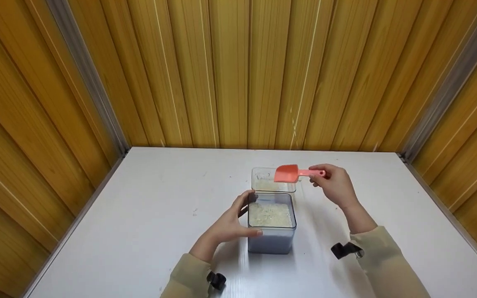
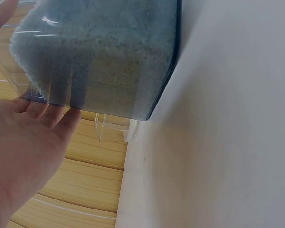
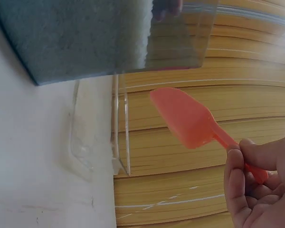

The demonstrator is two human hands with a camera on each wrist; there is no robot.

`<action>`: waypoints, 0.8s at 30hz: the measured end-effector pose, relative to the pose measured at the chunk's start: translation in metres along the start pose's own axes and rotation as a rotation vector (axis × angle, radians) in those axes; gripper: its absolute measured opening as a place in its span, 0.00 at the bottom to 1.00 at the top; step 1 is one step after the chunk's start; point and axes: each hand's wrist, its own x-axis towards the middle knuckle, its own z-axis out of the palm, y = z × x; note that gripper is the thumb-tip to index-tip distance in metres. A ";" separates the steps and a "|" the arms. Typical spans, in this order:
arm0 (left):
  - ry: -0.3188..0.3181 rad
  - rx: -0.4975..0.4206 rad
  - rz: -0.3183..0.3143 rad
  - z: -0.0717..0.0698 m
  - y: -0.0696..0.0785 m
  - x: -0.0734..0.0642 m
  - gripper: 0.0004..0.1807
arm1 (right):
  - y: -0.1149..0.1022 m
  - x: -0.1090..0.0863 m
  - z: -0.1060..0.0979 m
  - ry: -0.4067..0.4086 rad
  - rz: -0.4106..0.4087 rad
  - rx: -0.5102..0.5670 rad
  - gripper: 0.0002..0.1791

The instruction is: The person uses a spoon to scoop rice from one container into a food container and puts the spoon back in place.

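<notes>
A blue-tinted clear storage container (image 1: 271, 240) stands upright on the table, with pale rice-like grains (image 1: 270, 215) well up inside it. My left hand (image 1: 232, 223) grips it from the left, thumb along the near side and fingers on the far side; in the left wrist view the fingertips (image 2: 69, 121) press against its wall. By its handle, my right hand (image 1: 334, 184) pinches a coral-red plastic scoop (image 1: 286, 174) in the air beyond the container. The scoop (image 3: 183, 116) looks tilted in the right wrist view; whether it carries grains cannot be told.
Behind the container lies a clear plastic piece (image 1: 259, 171), a shallow box or lid, partly hidden by the scoop. The white table (image 1: 172, 207) meets yellow wood-patterned panels (image 1: 230, 74) at the back; similar panels stand on both sides.
</notes>
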 end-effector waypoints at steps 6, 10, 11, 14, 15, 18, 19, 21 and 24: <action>-0.006 -0.007 0.004 0.000 0.000 0.000 0.60 | -0.004 -0.025 -0.010 0.024 0.014 0.187 0.18; -0.004 -0.012 0.005 0.000 0.000 0.000 0.60 | -0.009 -0.038 -0.017 0.012 0.025 0.269 0.19; -0.003 -0.013 0.004 0.000 0.000 0.000 0.60 | -0.011 -0.041 -0.018 0.009 0.023 0.277 0.20; -0.001 -0.010 -0.001 0.000 0.001 0.000 0.60 | -0.016 -0.050 -0.023 -0.011 0.010 0.286 0.21; -0.001 -0.010 -0.001 0.000 0.001 0.000 0.60 | -0.018 -0.053 -0.025 -0.019 0.004 0.284 0.21; -0.001 -0.007 0.000 0.001 0.001 0.000 0.60 | -0.025 -0.062 -0.031 -0.053 -0.018 0.267 0.19; -0.001 -0.005 0.001 0.001 0.001 0.000 0.60 | -0.028 -0.065 -0.032 -0.067 -0.025 0.256 0.18; 0.000 0.001 0.000 0.001 0.001 0.000 0.60 | -0.034 -0.070 -0.036 -0.097 -0.044 0.223 0.17; 0.005 0.009 -0.010 0.001 0.002 0.000 0.60 | -0.045 -0.078 -0.041 -0.148 -0.064 0.167 0.16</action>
